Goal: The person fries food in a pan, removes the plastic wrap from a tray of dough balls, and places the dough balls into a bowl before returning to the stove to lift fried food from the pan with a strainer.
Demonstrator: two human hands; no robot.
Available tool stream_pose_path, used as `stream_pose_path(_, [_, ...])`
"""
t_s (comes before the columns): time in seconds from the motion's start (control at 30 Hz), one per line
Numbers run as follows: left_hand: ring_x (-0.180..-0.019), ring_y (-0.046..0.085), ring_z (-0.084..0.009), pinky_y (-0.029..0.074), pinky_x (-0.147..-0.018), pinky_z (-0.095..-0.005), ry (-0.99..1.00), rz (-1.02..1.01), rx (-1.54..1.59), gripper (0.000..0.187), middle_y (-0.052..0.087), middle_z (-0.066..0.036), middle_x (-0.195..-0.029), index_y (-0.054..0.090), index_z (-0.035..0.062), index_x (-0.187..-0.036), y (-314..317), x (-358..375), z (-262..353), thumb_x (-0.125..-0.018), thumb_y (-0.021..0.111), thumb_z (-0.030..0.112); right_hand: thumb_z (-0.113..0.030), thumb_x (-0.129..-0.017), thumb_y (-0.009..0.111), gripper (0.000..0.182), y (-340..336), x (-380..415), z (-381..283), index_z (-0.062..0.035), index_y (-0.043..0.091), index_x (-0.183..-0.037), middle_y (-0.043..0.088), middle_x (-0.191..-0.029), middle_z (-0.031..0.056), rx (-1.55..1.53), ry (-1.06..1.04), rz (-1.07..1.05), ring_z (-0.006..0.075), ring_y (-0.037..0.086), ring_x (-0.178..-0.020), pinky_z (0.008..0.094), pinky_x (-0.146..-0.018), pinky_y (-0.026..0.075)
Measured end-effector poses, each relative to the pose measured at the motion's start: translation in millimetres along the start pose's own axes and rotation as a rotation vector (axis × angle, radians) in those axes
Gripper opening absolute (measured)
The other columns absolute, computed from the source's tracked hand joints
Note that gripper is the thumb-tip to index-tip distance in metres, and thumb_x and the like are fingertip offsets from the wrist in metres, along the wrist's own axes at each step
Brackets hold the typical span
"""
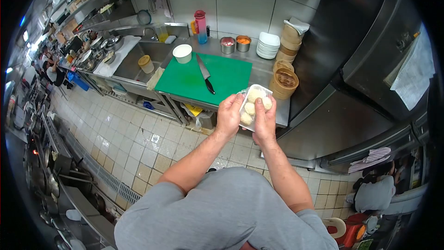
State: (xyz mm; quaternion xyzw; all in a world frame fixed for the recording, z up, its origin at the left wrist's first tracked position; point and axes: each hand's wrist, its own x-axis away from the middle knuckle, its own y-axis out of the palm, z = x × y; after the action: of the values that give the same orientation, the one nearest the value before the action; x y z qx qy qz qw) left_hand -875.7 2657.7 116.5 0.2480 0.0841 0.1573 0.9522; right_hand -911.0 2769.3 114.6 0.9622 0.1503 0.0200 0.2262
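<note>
Both hands hold a small white tray (255, 87) in front of my body, just past the near edge of the counter. Several pale, round, rough-looking balls (249, 108) lie in it, and shiny clear film seems to cover them. My left hand (229, 117) is closed on the tray's left side. My right hand (265, 122) grips the right side, its thumb over the balls. Beyond them a green cutting board (185, 81) lies on the counter, bearing a black-handled knife (203, 69) and a white tub (182, 53).
Bamboo steamers (284, 83) and stacked white dishes (268, 45) stand at the counter's right. Two metal tins (243, 43) and a pink-and-blue bottle (200, 28) line the back. A sink (134, 60) is at left, a tall fridge (342, 115) at right. Other people work farther off.
</note>
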Motion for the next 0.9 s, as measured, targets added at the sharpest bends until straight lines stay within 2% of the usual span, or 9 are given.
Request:
stream_pose_path(0.1, [-0.079, 0.062, -0.0068, 0.052, -0.067, -0.0251, 0.076, 0.054, -0.014, 0.026, 0.067, -0.001, -0.087, 0.065, -0.0001, -0.103, 9, -7, -6, -0.108, 0.051, 0.021, -0.026, -0.102, 0.063, 0.068, -18, -9, 27, -0.0055, 0.022, -0.152, 0.056, -0.128, 0.0167, 0.283, -0.211, 0.128, 0.0214, 0.06, -0.113, 0.0346, -0.094, 0.052])
stream_pose_path(0.2, [-0.084, 0.061, -0.0067, 0.051, -0.072, -0.0254, 0.096, 0.022, -0.052, 0.025, 0.067, -0.002, -0.09, 0.064, -0.0006, -0.103, 5, -11, -18, -0.108, 0.05, 0.019, -0.019, -0.1, 0.066, 0.067, -2, 8, -12, -0.005, 0.025, -0.151, 0.056, -0.128, 0.0181, 0.329, -0.301, 0.103, 0.0225, 0.058, -0.116, 0.0351, -0.1, 0.048])
stream_pose_path(0.3, [-0.088, 0.062, -0.0093, 0.053, -0.075, -0.0264, 0.116, 0.022, -0.059, 0.02, 0.067, -0.005, -0.099, 0.061, 0.0008, -0.112, 9, -11, -18, -0.107, 0.048, 0.014, -0.015, -0.101, 0.063, 0.06, -6, 5, -15, -0.0072, 0.03, -0.15, 0.053, -0.133, 0.0146, 0.282, -0.306, 0.012, 0.021, 0.057, -0.117, 0.0352, -0.099, 0.05])
stream_pose_path(0.37, [-0.091, 0.064, -0.0126, 0.055, -0.079, -0.0284, 0.017, 0.073, 0.137, 0.021, 0.065, -0.008, -0.108, 0.056, 0.0037, -0.123, 23, -6, 3, -0.106, 0.047, 0.009, -0.014, -0.101, 0.062, 0.057, -17, 0, -8, -0.0071, 0.032, -0.149, 0.052, -0.134, 0.0145, 0.303, -0.308, 0.019, 0.0208, 0.056, -0.118, 0.035, -0.099, 0.05])
stream_pose_path(0.43, [-0.108, 0.063, -0.0164, 0.053, -0.092, -0.0309, 0.144, -0.043, 0.103, 0.031, 0.063, -0.009, -0.12, 0.05, 0.0052, -0.135, 9, -9, -12, -0.104, 0.048, 0.006, -0.012, -0.099, 0.063, 0.056, -17, -8, -3, -0.0061, 0.036, -0.148, 0.05, -0.136, 0.0149, 0.358, -0.327, 0.039, 0.0215, 0.055, -0.119, 0.0352, -0.1, 0.049])
stream_pose_path(0.5, [-0.104, 0.062, -0.0133, 0.053, -0.087, -0.029, 0.174, 0.012, 0.095, 0.024, 0.065, -0.006, -0.114, 0.061, 0.0015, -0.12, 4, -5, -18, -0.103, 0.048, 0.011, -0.012, -0.098, 0.064, 0.057, -11, -4, -5, -0.0052, 0.037, -0.148, 0.049, -0.137, 0.0156, 0.368, -0.308, 0.056, 0.0232, 0.054, -0.121, 0.0361, -0.102, 0.047])
stream_pose_path(0.6, [-0.093, 0.061, -0.0098, 0.051, -0.081, -0.0255, 0.157, 0.063, 0.274, 0.023, 0.063, -0.004, -0.099, 0.061, 0.0029, -0.111, 3, 0, -26, -0.105, 0.048, 0.021, -0.014, -0.1, 0.062, 0.055, 0, 6, -10, -0.0036, 0.036, -0.148, 0.047, -0.141, 0.0172, 0.363, -0.288, 0.031, 0.0258, 0.052, -0.124, 0.0385, -0.105, 0.045])
stream_pose_path(0.83, [-0.091, 0.063, -0.011, 0.053, -0.077, -0.0264, 0.001, 0.088, 0.288, 0.024, 0.064, -0.004, -0.1, 0.058, 0.0041, -0.112, -17, 11, -20, -0.108, 0.047, 0.026, -0.018, -0.103, 0.059, 0.053, 6, 12, 7, -0.0035, 0.035, -0.148, 0.048, -0.139, 0.0181, 0.578, -0.33, -0.115, 0.0252, 0.054, -0.122, 0.0377, -0.102, 0.047])
stream_pose_path(0.9, [-0.088, 0.065, -0.0132, 0.055, -0.075, -0.0292, -0.07, 0.102, 0.343, 0.022, 0.065, -0.006, -0.101, 0.058, 0.0037, -0.111, -25, 16, -12, -0.107, 0.048, 0.023, -0.016, -0.102, 0.059, 0.052, 13, 16, 14, -0.0015, 0.037, -0.147, 0.046, -0.142, 0.0209, 0.468, -0.225, -0.141, 0.0288, 0.049, -0.128, 0.0408, -0.108, 0.041])
